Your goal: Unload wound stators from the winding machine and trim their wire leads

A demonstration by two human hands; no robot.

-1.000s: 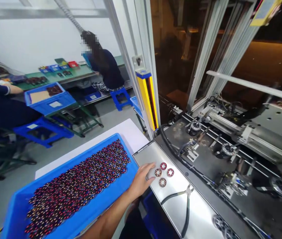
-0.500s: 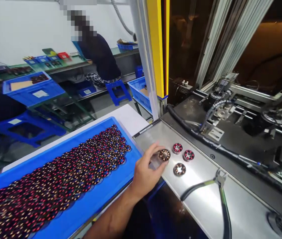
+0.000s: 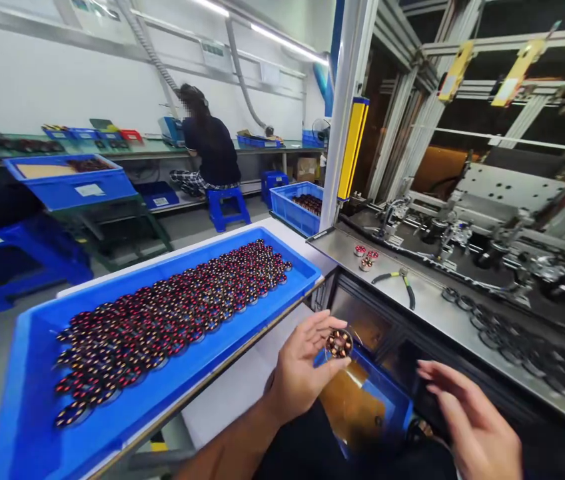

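The left hand (image 3: 298, 370) pinches a wound stator (image 3: 339, 343) between thumb and fingers, above the near blue bin (image 3: 401, 408); holding it by the rim should spare the windings and fine wire. Copper-coloured coils ring its dark, round body. The right hand (image 3: 482, 421), loosely open and empty, is apart at right. Farther off, cutting pliers (image 3: 410, 293) lie on the metal bench (image 3: 435, 287).

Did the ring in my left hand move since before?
Yes. The ring, in your left hand, has come off the metal shelf, past its near edge, closer to you.
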